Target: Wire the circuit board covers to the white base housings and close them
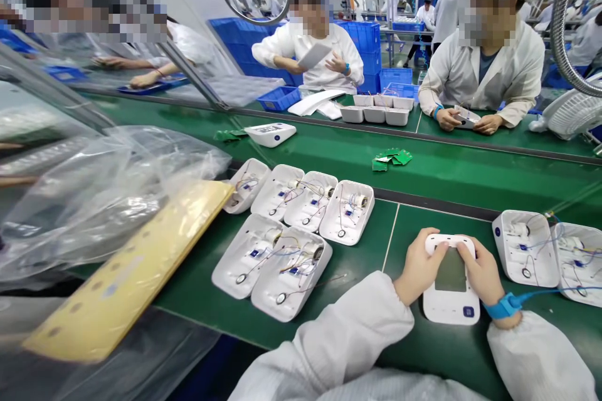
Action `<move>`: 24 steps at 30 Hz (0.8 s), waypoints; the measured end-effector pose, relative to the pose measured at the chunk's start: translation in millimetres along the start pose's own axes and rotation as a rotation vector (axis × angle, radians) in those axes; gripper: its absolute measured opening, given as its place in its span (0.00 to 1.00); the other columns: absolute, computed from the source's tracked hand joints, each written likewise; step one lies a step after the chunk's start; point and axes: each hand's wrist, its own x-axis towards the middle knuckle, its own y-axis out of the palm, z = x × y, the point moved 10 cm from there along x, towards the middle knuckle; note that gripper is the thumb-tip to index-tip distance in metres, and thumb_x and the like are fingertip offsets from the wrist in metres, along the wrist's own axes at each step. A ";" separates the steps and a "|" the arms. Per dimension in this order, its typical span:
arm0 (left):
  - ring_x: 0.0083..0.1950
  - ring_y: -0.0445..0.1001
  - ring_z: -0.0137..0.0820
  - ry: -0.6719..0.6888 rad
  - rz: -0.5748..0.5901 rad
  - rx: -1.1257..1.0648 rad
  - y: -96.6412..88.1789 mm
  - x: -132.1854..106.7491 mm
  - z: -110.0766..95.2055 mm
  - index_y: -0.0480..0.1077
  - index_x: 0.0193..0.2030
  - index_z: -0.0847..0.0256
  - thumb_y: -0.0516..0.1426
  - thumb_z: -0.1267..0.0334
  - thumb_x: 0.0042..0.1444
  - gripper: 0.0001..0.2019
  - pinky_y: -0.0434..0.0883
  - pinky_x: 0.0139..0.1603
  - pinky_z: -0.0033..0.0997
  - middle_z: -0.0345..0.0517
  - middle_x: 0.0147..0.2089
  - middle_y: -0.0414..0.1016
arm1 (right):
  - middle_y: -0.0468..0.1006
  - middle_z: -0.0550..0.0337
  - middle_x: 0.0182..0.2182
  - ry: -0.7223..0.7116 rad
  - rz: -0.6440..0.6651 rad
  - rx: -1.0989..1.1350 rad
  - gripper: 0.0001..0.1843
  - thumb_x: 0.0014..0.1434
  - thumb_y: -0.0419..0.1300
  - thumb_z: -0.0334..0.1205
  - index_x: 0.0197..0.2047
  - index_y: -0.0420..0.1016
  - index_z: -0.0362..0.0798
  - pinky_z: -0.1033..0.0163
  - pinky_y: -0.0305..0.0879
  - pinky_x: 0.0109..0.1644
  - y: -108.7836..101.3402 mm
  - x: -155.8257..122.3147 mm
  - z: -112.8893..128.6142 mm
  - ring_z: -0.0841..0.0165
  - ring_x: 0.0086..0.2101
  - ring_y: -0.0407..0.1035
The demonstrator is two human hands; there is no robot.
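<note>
A white device with a grey screen [450, 282] lies face up on the green bench in front of me. My left hand [417, 266] grips its top left corner, fingers curled over the edge. My right hand [480, 272] grips the top right corner the same way; a blue wrist strap [503, 306] with a blue cord runs off to the right. Both sleeves are white.
Several open white housings with wires [301, 200] lie left of the device, two more [527, 247] on the right. A yellow board [126, 276] and clear plastic bags sit far left. Green circuit boards [392, 158] lie on the belt. Two people in white coats work opposite.
</note>
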 end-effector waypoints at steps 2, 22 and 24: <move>0.42 0.76 0.35 0.021 0.002 -0.004 0.1 -0.1 -1.8 0.69 0.53 0.59 0.57 0.55 0.60 0.17 0.72 0.45 0.36 0.46 0.45 0.77 | 0.81 0.52 0.45 -0.005 0.001 0.010 0.27 0.59 0.56 0.62 0.46 0.77 0.47 0.55 0.66 0.50 0.2 -0.2 -0.8 0.55 0.46 0.73; 0.51 0.75 0.37 0.149 0.006 -0.011 -1.8 -0.7 -18.2 0.72 0.48 0.60 0.56 0.60 0.62 0.11 0.71 0.56 0.38 0.48 0.49 0.77 | 0.79 0.50 0.50 -0.025 0.021 0.068 0.26 0.61 0.56 0.61 0.48 0.77 0.48 0.53 0.65 0.55 2.0 -3.1 -2.5 0.54 0.51 0.71; 0.51 0.75 0.37 0.133 0.009 -0.008 -1.3 -0.5 -16.2 0.72 0.49 0.59 0.56 0.60 0.61 0.11 0.70 0.56 0.38 0.47 0.50 0.77 | 0.79 0.50 0.50 -0.024 0.028 0.073 0.26 0.62 0.56 0.61 0.48 0.76 0.48 0.53 0.65 0.55 2.7 -3.4 -2.4 0.54 0.51 0.71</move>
